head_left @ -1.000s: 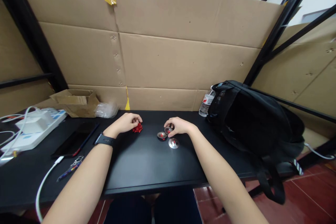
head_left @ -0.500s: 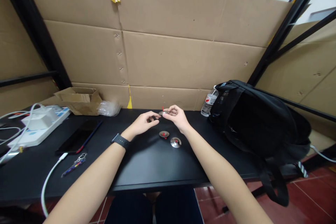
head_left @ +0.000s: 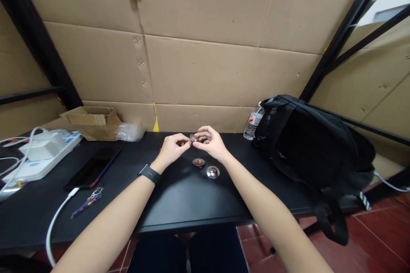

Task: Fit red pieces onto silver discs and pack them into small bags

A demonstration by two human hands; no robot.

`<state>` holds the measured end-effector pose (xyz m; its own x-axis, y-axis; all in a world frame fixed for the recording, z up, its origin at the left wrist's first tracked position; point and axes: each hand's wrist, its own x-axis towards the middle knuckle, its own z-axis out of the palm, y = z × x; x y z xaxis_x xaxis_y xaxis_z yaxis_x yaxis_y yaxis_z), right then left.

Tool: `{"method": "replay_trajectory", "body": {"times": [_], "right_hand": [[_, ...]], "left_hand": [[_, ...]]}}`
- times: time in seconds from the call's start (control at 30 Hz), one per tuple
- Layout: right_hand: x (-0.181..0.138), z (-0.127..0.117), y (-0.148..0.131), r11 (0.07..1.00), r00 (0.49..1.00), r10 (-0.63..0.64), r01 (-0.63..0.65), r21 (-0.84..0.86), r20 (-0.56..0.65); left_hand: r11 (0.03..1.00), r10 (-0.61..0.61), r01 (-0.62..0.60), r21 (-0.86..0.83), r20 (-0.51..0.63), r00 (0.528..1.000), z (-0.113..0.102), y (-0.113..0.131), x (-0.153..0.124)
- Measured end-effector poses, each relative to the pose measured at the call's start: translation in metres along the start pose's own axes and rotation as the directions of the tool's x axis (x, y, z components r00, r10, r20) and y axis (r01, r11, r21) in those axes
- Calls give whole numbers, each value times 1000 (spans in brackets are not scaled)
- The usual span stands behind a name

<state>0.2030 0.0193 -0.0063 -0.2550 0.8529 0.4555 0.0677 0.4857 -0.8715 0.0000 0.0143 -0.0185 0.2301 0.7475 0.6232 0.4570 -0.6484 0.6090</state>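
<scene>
My right hand (head_left: 209,142) is closed on a small metal finger cymbal (head_left: 194,137), holding its rim between thumb and fingers. From the other side my left hand (head_left: 174,148), with a dark watch (head_left: 149,173) on the wrist, pinches a bit of red cord at that same cymbal. Two more cymbals lie on the black table (head_left: 192,209) below the hands. One of these, a cymbal (head_left: 195,161) with red cord showing, lies nearer the left hand; the other, a shiny cymbal (head_left: 209,172), rests domed side up, closer to my right forearm.
A black backpack (head_left: 314,149) and a water bottle (head_left: 253,124) stand at the right. On the left are a phone (head_left: 92,167), keyring (head_left: 88,202), power strip (head_left: 48,166), cardboard box (head_left: 105,130) and clear plastic bag (head_left: 130,132). A cardboard wall (head_left: 205,72) closes off the back.
The held cymbal has turned from lying nearly flat to tilted. My left thumb and fingers have come together on its red cord. The view has shifted slightly.
</scene>
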Motion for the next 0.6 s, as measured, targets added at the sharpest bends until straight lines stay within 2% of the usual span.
{"method": "replay_trajectory", "body": {"times": [0.13, 0.23, 0.33, 0.47, 0.6], "right_hand": [[4, -10, 5, 999, 998, 8, -10, -32, -60], [6, -30, 8, 963, 999, -39, 38, -268, 2], [7, -57, 11, 842, 997, -53, 72, -535, 51], [8, -88, 17, 775, 994, 59, 10, -632, 89], [8, -103, 23, 758, 985, 133, -33, -651, 106]], "left_hand": [[988, -7, 4, 152, 16, 1000, -10, -2, 3], [953, -28, -3, 303, 98, 995, -26, -14, 7], [911, -136, 48, 409, 189, 972, -50, -32, 9], [888, -280, 124, 443, 305, 910, -77, -54, 8], [898, -323, 158, 411, 372, 870, -83, -64, 5]]}}
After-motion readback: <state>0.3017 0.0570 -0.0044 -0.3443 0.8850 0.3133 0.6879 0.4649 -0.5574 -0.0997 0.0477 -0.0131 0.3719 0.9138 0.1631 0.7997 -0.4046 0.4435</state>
